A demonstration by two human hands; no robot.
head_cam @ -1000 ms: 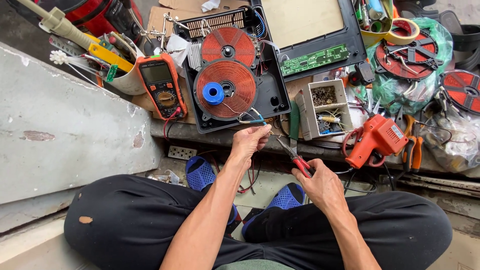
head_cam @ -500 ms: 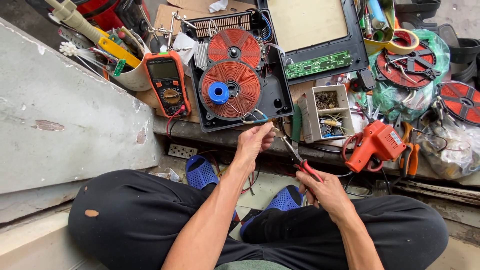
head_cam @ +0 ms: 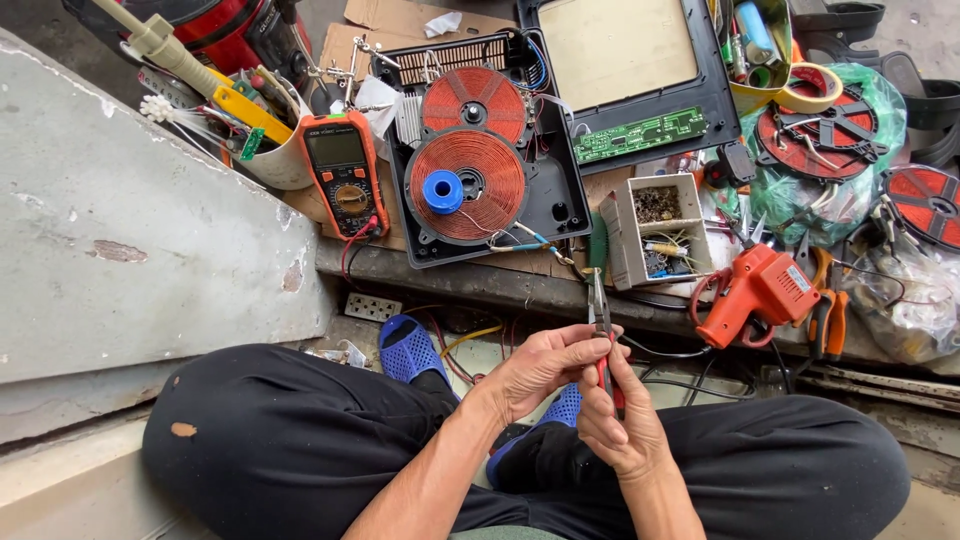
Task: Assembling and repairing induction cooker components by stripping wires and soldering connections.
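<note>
Low centre of the frame, the left hand (head_cam: 545, 365) and right hand (head_cam: 612, 420) both close on one pair of pliers (head_cam: 601, 320) (red-handled). Above: two copper coils (head_cam: 470, 180), one orange multimeter (head_cam: 343, 172), one orange glue gun (head_cam: 757, 290).

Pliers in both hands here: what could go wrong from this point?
The pliers sit between the left hand and right hand, fingertips close to the jaws, so a pinch seems possible. The thin wire trailing from the copper coil toward the hands could snag or tear loose.
</note>
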